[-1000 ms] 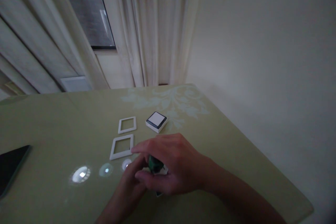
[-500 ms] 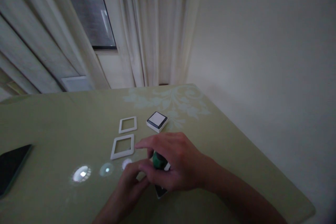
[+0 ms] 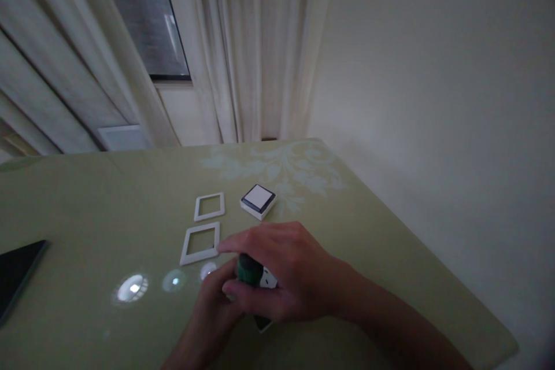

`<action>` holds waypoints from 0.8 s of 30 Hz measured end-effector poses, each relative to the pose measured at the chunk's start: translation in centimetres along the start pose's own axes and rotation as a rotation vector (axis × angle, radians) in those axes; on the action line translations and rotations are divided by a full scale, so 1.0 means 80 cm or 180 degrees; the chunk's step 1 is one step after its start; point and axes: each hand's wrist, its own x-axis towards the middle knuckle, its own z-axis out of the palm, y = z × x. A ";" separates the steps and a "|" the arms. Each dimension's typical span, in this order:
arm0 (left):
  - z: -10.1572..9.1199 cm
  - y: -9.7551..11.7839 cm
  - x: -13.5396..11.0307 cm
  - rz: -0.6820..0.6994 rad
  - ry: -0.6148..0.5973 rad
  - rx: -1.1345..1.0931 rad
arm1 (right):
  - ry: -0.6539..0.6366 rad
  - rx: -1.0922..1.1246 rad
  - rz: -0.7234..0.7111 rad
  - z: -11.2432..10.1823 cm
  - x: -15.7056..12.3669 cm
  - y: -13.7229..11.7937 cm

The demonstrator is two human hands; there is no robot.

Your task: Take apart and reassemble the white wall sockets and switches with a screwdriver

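Observation:
My right hand (image 3: pixel 286 277) is curled around a green-handled tool (image 3: pixel 248 270) held above a small white and dark square part (image 3: pixel 263 322) on the green table (image 3: pixel 87 214). My left hand (image 3: pixel 217 303) comes up from below, with closed fingers pressing against that part under the right hand. What the left fingers grip is mostly hidden. Two white square frames lie just beyond the hands, the near frame (image 3: pixel 200 242) and the far frame (image 3: pixel 210 206). A white square module (image 3: pixel 259 200) with a dark rim sits to the right of the frames.
A dark phone or tablet (image 3: pixel 17 272) lies at the table's left edge. Lamp reflections (image 3: pixel 130 288) shine on the glossy top. The table's right edge runs beside a wall (image 3: pixel 433 98). Curtains (image 3: pixel 243 40) and a window (image 3: pixel 139 11) stand behind.
The green tool has shifted a little left and down under my right hand, and the left fingers have moved up closer against the part. The frames and module stay put.

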 end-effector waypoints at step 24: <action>0.000 0.016 0.010 -0.0042 0.0010 -0.0258 | -0.0069 -0.0093 -0.0003 -0.006 0.003 -0.006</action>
